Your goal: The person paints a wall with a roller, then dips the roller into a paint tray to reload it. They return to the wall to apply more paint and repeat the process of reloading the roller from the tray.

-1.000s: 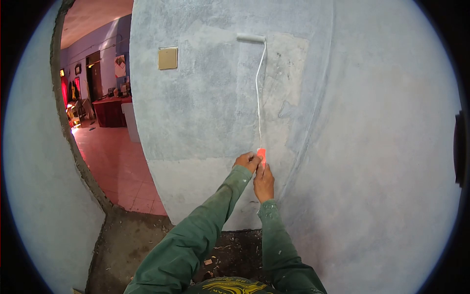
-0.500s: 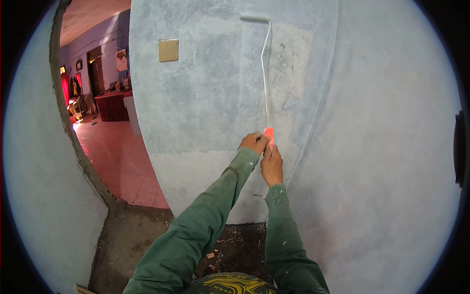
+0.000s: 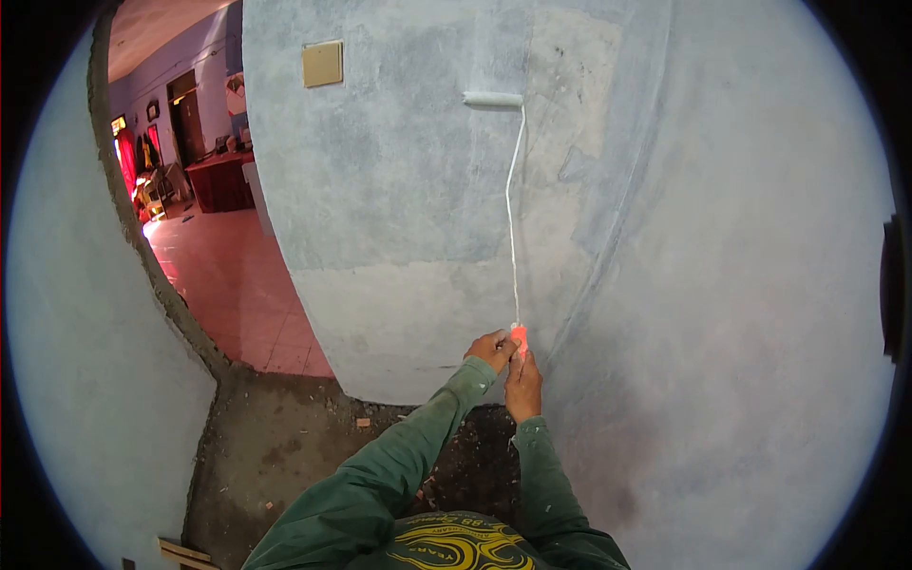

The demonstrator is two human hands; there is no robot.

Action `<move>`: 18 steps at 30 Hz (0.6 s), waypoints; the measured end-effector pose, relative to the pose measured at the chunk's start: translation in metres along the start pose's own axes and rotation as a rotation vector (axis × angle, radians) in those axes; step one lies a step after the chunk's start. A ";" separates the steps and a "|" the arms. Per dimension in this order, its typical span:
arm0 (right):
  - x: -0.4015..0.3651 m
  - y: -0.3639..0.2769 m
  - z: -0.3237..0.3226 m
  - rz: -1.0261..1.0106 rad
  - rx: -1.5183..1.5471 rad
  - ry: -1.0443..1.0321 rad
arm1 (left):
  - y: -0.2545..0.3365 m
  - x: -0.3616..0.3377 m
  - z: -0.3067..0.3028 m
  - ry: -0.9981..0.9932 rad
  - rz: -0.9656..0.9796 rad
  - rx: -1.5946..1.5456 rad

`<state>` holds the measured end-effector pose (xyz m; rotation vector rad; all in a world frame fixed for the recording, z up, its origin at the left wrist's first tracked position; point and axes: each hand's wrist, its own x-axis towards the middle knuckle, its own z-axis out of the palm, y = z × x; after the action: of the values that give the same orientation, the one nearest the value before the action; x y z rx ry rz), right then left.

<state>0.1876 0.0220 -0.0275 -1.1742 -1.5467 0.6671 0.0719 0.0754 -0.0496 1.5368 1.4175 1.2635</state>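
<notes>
Patchy grey wall [image 3: 380, 190] around switch plate [image 3: 322, 64]; pink floor [image 3: 228, 261] through doorway left of plate. Paint roller [image 3: 493, 99] right of plate, slightly lower, seemingly flat on wall for even contact. Bent rod [image 3: 511, 209] down to orange handle [image 3: 519, 336], well below plate. Left hand [image 3: 490, 351] pinching handle from side, right hand [image 3: 522, 389] closed round lower part; both hands likely close together to steady long rod, limit twisting

Patchy grey-white wall [image 3: 399, 171] with a beige switch plate [image 3: 322, 64], rough-edged doorway [image 3: 166, 290] at left, sunlit pinkish tiled floor [image 3: 233, 275] beyond, red-covered desk [image 3: 220, 182], dark door [image 3: 185, 116], debris-strewn dark floor [image 3: 275, 442] below
</notes>
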 end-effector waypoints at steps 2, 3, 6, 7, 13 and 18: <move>-0.015 0.016 0.001 -0.019 -0.010 0.007 | -0.010 -0.016 0.006 -0.038 -0.031 -0.011; -0.024 0.023 0.000 0.013 -0.037 -0.001 | -0.018 -0.023 0.010 -0.038 -0.041 -0.011; -0.045 0.047 0.001 0.059 -0.069 -0.020 | -0.040 -0.042 0.021 -0.088 -0.092 0.058; -0.052 0.054 0.001 0.068 -0.077 -0.031 | -0.048 -0.048 0.025 -0.102 -0.105 0.043; -0.087 0.081 -0.001 0.107 -0.132 -0.041 | -0.060 -0.081 0.036 -0.170 -0.185 0.084; -0.112 0.097 -0.004 0.184 -0.193 -0.080 | -0.108 -0.093 0.053 -0.283 -0.244 0.056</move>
<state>0.2230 -0.0456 -0.1540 -1.4638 -1.6101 0.7041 0.0949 0.0098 -0.1843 1.4606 1.4120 0.8324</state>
